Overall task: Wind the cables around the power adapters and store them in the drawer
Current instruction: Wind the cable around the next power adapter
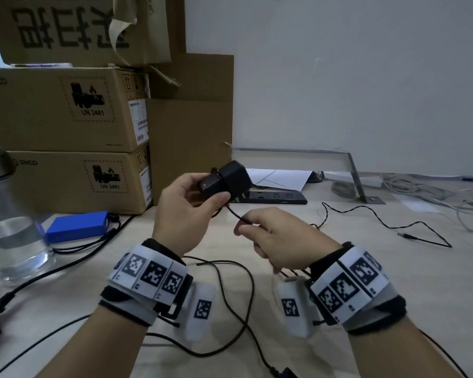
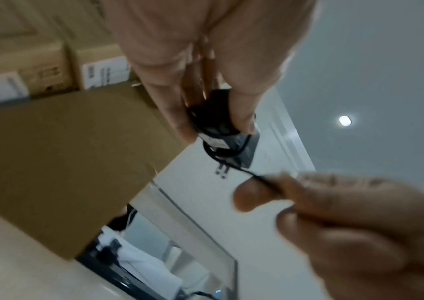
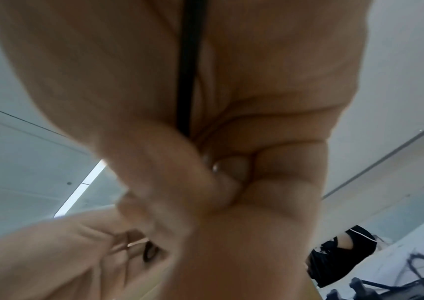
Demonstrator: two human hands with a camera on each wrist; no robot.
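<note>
Handling is set by two unlike parts: a rigid block and a limp lead. Stacked brown cardboard boxes (image 1: pixel 66 110) serve as the landmark. Just to the right of the boxes and raised above the pale wooden bench (image 1: pixel 366 282), the left hand (image 1: pixel 185 211) grips the small black plastic power adapter (image 1: pixel 231 178), thumb on one face and fingers on the opposite face; the left wrist view confirms this and shows a cable turn already lying round the body, with the metal prongs (image 2: pixel 221 170) clear of the fingers. The adapter appears light, hard and smooth-sided, so a firm hold across its flat faces should prevent twisting. Farther right of the boxes, the right hand (image 1: pixel 277 241) pinches the thin black cable (image 1: pixel 236 214) between thumb and forefinger, close to the adapter. The cable looks soft and light, with kinks that may spring loose; light tension, taken near the body, should keep turns snug. Its barrel-plug end (image 1: pixel 406 236) lies on the bench, well to the right. No drawer is visible.
</note>
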